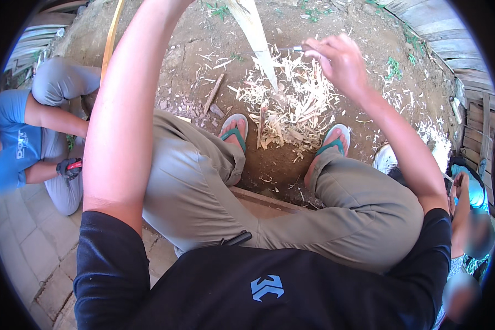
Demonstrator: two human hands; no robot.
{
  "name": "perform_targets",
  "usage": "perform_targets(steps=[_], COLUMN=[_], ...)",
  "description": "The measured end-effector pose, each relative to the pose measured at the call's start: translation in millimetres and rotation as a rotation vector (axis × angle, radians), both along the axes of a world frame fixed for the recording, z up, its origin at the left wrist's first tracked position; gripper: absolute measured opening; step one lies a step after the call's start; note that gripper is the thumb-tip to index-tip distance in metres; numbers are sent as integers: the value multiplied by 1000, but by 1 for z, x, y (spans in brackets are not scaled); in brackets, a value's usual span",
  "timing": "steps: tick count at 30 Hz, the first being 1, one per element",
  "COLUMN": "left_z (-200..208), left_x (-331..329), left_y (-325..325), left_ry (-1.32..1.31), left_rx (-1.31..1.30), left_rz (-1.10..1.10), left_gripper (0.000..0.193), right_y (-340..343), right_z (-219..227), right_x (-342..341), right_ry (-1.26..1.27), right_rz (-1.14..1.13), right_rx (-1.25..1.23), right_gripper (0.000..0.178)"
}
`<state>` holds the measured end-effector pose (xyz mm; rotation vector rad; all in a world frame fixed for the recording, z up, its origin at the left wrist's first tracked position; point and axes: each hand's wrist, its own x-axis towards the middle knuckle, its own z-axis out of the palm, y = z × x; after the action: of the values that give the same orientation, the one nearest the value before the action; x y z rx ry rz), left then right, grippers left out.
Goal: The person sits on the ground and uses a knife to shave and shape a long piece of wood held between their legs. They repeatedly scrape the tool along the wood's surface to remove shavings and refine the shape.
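My right hand (341, 63) is closed on a knife (297, 48), whose thin blade points left toward a pale strip of wood. That strip of wood (250, 27) comes in from the top edge and tapers to a point low over the shavings. Whether the blade touches the wood, I cannot tell. My left forearm (127, 104) reaches up past the top edge, so the left hand is out of view. Curled wood shavings (308, 107) lie heaped on the dirt between my feet.
My feet in green-strapped flip-flops (235, 132) flank the shavings. A brown stick (213, 94) lies by the left foot. At left, a person in blue (16, 118) crouches, a gloved hand on something red. More people (470, 203) sit at right, near a plank wall (478, 121).
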<state>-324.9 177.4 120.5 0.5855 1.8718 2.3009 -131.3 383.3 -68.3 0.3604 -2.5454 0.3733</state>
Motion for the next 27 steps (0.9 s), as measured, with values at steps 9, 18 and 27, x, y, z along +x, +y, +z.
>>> perform_targets(steps=[9,18,27], left_z=[-9,-12,-2], left_x=[2,-16,-6], left_y=[-7,-4,-9], left_ry=[106,-2,-15], left_rx=[66,188,94], left_rz=[-49,-130,-188], left_gripper=[78,77,79], right_y=[-8,-2,-11], right_z=[29,18,4], right_x=[-12,-10,-11], right_ry=[26,-5,-80], right_rz=[-1,58,10], right_rx=[-31,67,-83], right_gripper=[17,17,21])
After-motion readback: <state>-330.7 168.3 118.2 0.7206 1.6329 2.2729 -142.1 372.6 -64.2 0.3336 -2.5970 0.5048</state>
